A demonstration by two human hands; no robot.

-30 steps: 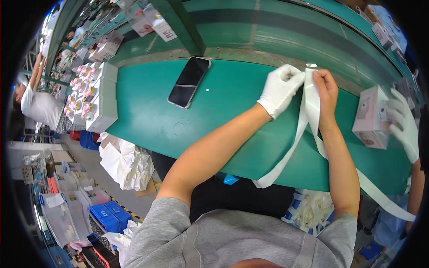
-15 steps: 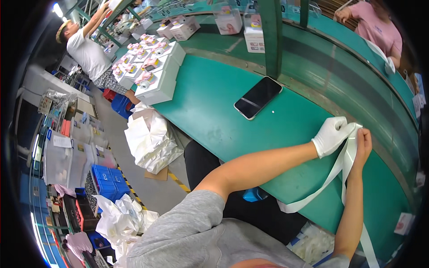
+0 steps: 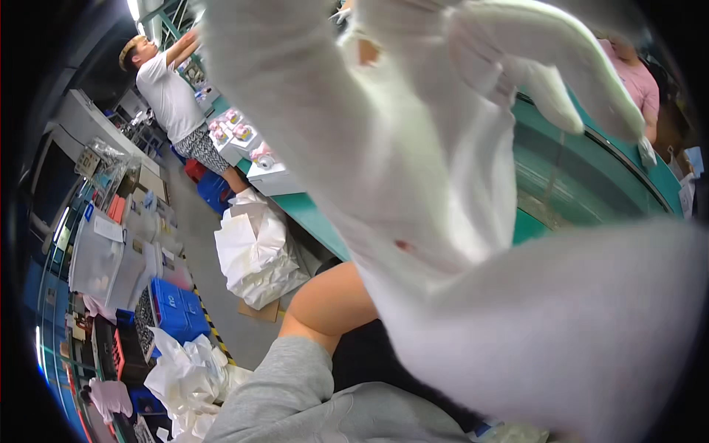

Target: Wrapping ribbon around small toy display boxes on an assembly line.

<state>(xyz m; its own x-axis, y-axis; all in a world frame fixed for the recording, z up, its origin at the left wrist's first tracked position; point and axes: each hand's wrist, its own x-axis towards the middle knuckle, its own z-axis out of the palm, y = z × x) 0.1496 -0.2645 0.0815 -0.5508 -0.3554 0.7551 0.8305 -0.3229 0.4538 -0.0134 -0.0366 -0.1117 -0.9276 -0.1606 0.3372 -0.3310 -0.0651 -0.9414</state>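
Observation:
My left hand, in a white fabric glove, fills the middle of the view very close up. Its visible fingers are stretched and apart; some run out past the top edge, and I see nothing held. Two small holes in the glove show skin. A blurred white expanse joins the glove's lower end and spreads to the right. Behind the glove my bare left elbow bends below a grey sleeve. My right hand cannot be seen. The phone and the white ribbon are hidden too.
White boxes with pink-and-white items stand on the green table. A white bag sits on the floor beside it. Blue crate and clear bins line the left. A person stands far left; another is far right.
My gloved left hand has come up from the table to close before the view, away from the white ribbon. My right hand, the ribbon and the phone have dropped out of sight.

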